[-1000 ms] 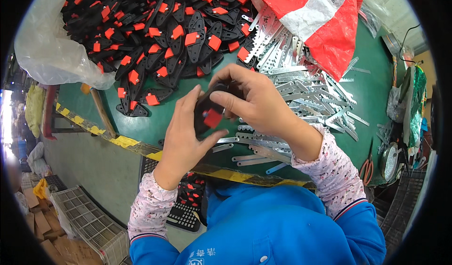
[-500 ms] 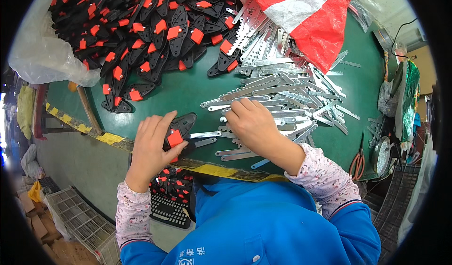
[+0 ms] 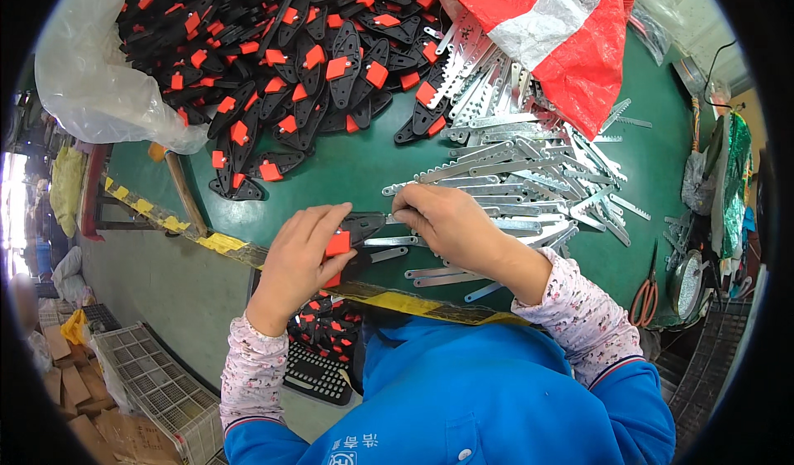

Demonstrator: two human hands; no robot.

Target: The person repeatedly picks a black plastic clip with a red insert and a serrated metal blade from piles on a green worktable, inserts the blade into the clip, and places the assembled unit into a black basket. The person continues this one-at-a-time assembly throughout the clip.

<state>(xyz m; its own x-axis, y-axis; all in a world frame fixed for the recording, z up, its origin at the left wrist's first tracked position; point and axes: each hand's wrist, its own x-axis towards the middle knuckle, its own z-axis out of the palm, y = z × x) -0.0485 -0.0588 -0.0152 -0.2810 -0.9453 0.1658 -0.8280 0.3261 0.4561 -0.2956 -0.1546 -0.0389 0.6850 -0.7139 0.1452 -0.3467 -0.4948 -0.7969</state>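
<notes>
My left hand (image 3: 304, 254) is closed around a black plastic bracket (image 3: 365, 227) with a red block (image 3: 337, 244) on it, just above the bench's near edge. The bracket's tapered end points right. Right at that end, my right hand (image 3: 455, 224) is closed with thumb and forefinger pinched. A small bit of a metal strip (image 3: 391, 218) shows between the fingertips and the bracket; the rest is hidden by the fingers. Beneath and beside my right hand lie several loose silver notched strips (image 3: 517, 167). Two strip ends stick out beside the bracket, below my fingers.
Black brackets with red blocks (image 3: 314, 76) are heaped at the back left beside a clear plastic bag (image 3: 99, 93). A red and white sack (image 3: 562, 43) covers part of the strip pile. Orange-handled scissors (image 3: 645, 300) lie at right. Yellow-black tape (image 3: 397, 302) lines the bench edge.
My right hand has come from the strip pile to the bracket's end, pinching a strip. The bracket has turned from slanted to nearly level. The whole view has shifted slightly.
</notes>
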